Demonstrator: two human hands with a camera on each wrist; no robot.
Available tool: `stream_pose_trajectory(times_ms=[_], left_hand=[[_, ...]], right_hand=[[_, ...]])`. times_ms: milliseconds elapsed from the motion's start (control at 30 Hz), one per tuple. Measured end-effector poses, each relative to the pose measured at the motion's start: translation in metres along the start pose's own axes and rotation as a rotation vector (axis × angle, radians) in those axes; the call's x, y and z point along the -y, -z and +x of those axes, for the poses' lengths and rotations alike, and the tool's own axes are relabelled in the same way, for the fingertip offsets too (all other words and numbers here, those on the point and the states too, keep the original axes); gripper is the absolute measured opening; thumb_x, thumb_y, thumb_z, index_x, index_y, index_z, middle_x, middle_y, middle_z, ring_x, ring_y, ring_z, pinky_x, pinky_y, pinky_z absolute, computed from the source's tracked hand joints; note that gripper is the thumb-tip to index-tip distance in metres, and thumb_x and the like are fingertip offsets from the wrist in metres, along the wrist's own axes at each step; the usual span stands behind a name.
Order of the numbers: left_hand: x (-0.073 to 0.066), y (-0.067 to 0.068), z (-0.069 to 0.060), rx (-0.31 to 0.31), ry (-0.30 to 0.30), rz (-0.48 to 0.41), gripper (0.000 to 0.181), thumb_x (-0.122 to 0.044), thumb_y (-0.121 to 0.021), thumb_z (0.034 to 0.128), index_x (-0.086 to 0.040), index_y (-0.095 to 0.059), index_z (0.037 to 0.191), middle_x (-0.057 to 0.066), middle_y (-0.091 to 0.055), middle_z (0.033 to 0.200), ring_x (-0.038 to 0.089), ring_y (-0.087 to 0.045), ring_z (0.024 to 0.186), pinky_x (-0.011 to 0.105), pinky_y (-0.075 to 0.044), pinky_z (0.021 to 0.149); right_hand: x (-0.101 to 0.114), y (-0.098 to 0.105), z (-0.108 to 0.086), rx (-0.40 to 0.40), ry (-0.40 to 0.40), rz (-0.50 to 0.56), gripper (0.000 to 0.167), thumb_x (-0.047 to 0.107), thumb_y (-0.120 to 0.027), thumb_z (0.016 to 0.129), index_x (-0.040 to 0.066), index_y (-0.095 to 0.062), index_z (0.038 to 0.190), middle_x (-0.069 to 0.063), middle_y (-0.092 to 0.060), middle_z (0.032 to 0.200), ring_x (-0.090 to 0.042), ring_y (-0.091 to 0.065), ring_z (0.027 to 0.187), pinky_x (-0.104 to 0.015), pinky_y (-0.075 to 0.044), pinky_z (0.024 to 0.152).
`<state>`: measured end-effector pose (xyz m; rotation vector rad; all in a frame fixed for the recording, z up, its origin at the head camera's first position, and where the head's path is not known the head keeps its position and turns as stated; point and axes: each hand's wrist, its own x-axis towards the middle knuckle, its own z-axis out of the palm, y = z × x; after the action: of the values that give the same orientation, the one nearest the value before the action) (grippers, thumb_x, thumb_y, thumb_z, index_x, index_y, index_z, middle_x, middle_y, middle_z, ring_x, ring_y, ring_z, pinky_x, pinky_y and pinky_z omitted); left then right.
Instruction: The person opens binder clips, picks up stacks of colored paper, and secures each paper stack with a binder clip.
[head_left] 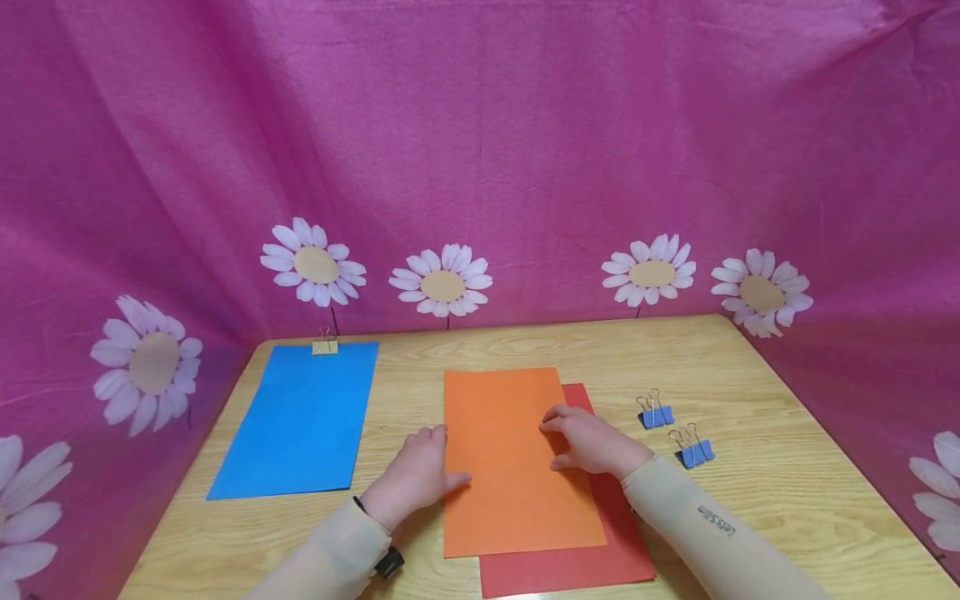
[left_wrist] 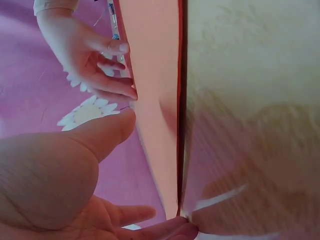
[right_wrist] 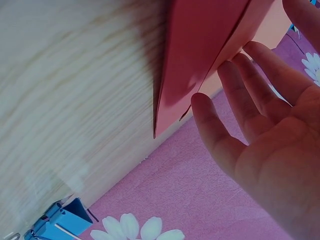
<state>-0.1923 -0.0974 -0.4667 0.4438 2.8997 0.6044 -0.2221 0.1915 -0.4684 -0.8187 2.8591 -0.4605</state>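
Note:
An orange sheet of paper [head_left: 510, 508] lies over a red sheet [head_left: 570, 571], which sticks out at its right and front edges. My left hand [head_left: 422, 471] is at the orange sheet's left edge, thumb above the paper. In the left wrist view the thumb and fingers [left_wrist: 135, 216] are spread apart, with fingertips at the paper's edge. My right hand [head_left: 596, 442] touches the orange sheet near its right edge. The right wrist view shows its fingers [right_wrist: 242, 92] lightly bent and extended over the paper edges, gripping nothing.
On the left lies a blue sheet [head_left: 300, 425] with a gold binder clip [head_left: 325, 347] on its far edge. Two blue binder clips, one farther back [head_left: 657, 416] and one nearer [head_left: 696, 452], sit at the right. A pink flowered cloth [head_left: 480, 167] hangs behind the wooden table [head_left: 408, 392].

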Motion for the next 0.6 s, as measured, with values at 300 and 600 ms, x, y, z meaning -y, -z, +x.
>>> stream_pose_trajectory(times_ms=[300, 600], left_hand=[[-0.0038, -0.0068, 0.002, 0.001, -0.017, -0.015, 0.089, -0.044, -0.083, 0.0865, 0.011, -0.044, 0.145, 0.029, -0.058, 0.132, 0.041, -0.056, 0.12, 0.05, -0.05, 0.104], [-0.006, -0.0086, 0.0024, 0.01, -0.023, -0.051, 0.088, -0.044, -0.083, 0.0863, 0.01, -0.045, 0.145, 0.029, -0.057, 0.133, 0.042, -0.055, 0.12, 0.051, -0.049, 0.105]], right_hand=[[0.0008, 0.0007, -0.0006, 0.002, 0.003, 0.004, 0.051, 0.019, -0.087, 0.083, -0.006, -0.069, 0.124, -0.018, -0.062, 0.129, -0.037, -0.059, 0.12, -0.049, -0.049, 0.107], [0.0011, 0.0002, -0.0005, 0.004, -0.005, 0.011, 0.051, 0.019, -0.087, 0.083, -0.005, -0.069, 0.124, -0.018, -0.062, 0.129, -0.037, -0.059, 0.121, -0.049, -0.048, 0.108]])
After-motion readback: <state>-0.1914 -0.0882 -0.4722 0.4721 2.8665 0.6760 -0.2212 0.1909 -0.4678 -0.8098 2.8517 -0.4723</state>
